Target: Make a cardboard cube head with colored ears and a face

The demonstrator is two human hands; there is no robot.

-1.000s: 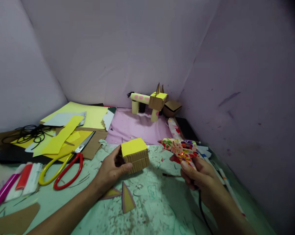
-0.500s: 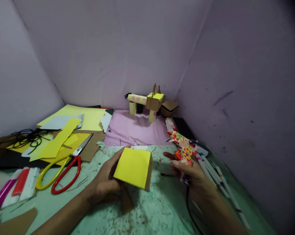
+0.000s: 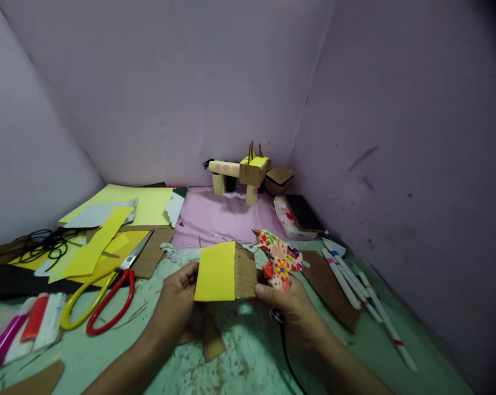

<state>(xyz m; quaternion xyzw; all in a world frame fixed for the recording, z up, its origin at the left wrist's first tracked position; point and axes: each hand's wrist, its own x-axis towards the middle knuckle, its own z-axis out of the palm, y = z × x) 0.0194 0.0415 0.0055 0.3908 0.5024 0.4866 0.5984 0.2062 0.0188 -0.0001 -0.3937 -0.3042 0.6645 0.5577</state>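
Note:
My left hand (image 3: 174,302) grips the left side of a small cardboard box (image 3: 225,270) that has a yellow paper face toward me and bare brown corrugated card on its right side. My right hand (image 3: 289,302) is closed on a flower-patterned glue gun (image 3: 278,258), nozzle pointing up and left just behind the box; its thumb touches the box's right lower edge. The gun's black cord (image 3: 286,356) runs down toward me. Two cardboard triangles (image 3: 210,337) lie on the green mat under the box, partly hidden.
Red-and-yellow scissors (image 3: 102,293), yellow paper sheets (image 3: 120,211), brown card and a black cord (image 3: 42,244) lie left. Glue sticks (image 3: 23,326) sit far left. A cardboard animal figure (image 3: 241,173) stands at the back on pink paper. Markers (image 3: 354,285) and a phone (image 3: 303,213) lie right.
My left hand turned the box so that its yellow face points toward me. My right hand brought the glue gun left, up against the box. The camera view has shifted right.

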